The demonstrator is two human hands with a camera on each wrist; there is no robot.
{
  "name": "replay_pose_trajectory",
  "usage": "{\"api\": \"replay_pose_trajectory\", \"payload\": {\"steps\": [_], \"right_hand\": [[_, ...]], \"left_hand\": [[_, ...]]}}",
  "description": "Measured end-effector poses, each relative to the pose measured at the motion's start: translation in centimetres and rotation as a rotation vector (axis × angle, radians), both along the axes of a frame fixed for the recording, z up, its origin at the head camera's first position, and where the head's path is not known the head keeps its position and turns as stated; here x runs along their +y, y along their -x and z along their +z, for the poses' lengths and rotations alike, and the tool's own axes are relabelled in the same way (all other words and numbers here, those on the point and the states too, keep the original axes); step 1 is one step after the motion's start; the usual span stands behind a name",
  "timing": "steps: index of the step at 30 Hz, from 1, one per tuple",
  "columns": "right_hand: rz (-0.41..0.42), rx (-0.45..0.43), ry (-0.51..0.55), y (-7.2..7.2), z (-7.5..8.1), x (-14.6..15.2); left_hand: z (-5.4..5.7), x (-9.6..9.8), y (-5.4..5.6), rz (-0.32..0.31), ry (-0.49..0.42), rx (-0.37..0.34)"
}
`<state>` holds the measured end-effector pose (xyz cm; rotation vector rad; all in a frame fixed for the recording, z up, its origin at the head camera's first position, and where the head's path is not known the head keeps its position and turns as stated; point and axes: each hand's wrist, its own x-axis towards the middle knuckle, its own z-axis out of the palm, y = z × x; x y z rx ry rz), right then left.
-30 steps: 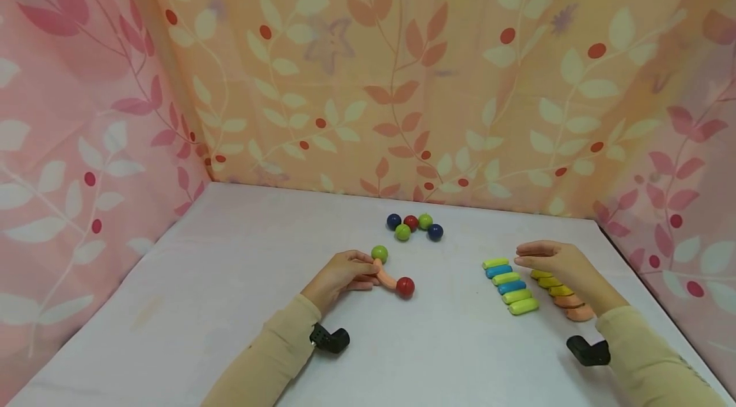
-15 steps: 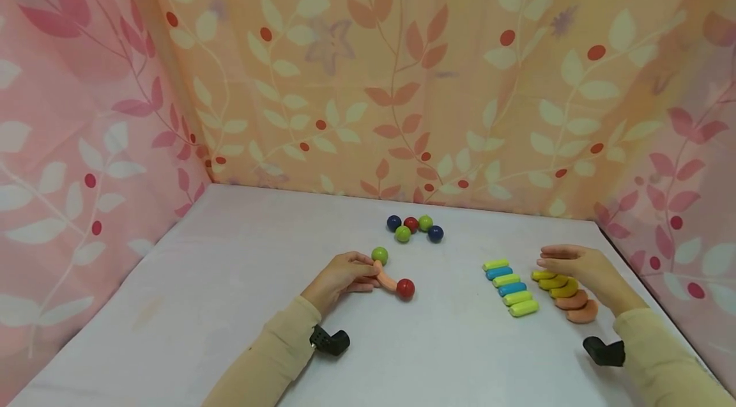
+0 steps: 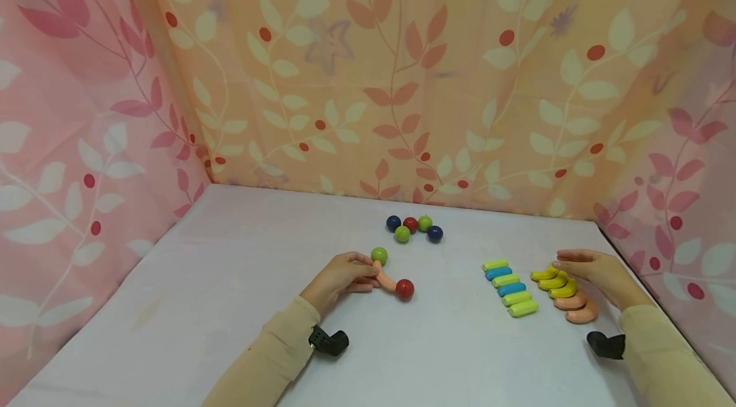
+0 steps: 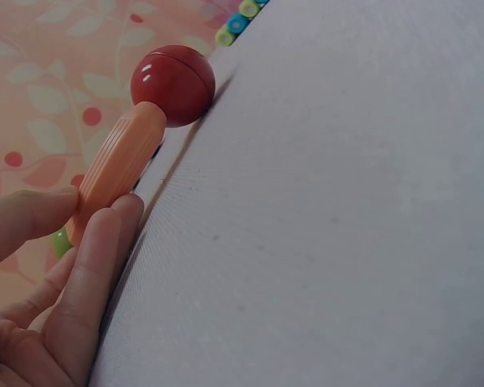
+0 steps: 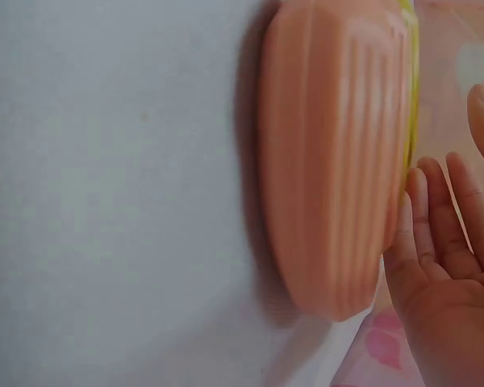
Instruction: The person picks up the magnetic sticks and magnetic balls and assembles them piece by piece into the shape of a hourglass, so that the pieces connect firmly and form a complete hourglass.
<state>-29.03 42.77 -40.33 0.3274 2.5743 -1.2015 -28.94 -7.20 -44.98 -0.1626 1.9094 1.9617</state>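
Note:
My left hand (image 3: 345, 273) pinches an orange curved toy connector piece (image 3: 385, 278) between thumb and fingers. A red ball (image 4: 173, 85) is at its near end, and a green ball (image 3: 379, 256) meets the far end. In the left wrist view the green ball is mostly hidden by fingers. Over on the right, my right hand (image 3: 600, 276) hovers beside a row of curved pieces, several yellow (image 3: 562, 289) and two orange (image 3: 582, 313). Its fingers are extended, the thumb stands apart, and the palm holds nothing. One orange curved piece (image 5: 331, 161) looms large in the right wrist view.
Several straight tubes, green (image 3: 522, 309) and blue (image 3: 512, 289), lie in a row left of the curved pieces. Further back sits a cluster of blue, red (image 3: 411, 224) and green balls. Patterned curtains (image 3: 402, 75) border the white table (image 3: 230, 247) behind and at both sides.
My right hand has moved right and slightly nearer, from above the straight tubes' side to the curved row, uncovering more of those pieces. The left hand and its piece stay in place.

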Motion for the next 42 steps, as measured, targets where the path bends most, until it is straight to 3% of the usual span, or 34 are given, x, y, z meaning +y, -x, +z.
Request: {"api": "replay_pose_trajectory", "payload": {"steps": [4,18,27,35,39,42], "right_hand": [[-0.020,-0.009,0.013,0.3,-0.4,0.5],[0.071,-0.022,0.045,1.2,-1.1,0.9],[0.015,-0.024,0.070,1.3,-1.4,-0.2],[0.084,-0.061,0.079,0.9,-0.9,-0.6],[0.033,-0.066,0.089,0.9,-0.7,-1.3],[-0.071,-0.085,0.177,0.7,-0.7,-1.9]], "left_hand": [[0.0,0.1,0.1,0.000,0.000,0.003],[0.0,-0.1,0.2,0.009,0.012,0.000],[-0.4,-0.1,0.2,0.009,0.014,-0.005],[-0.2,0.0,0.2,-0.001,0.018,-0.009],[-0.1,0.0,0.1,0.000,0.024,0.001],[0.0,-0.1,0.1,0.002,0.029,0.005]]}}
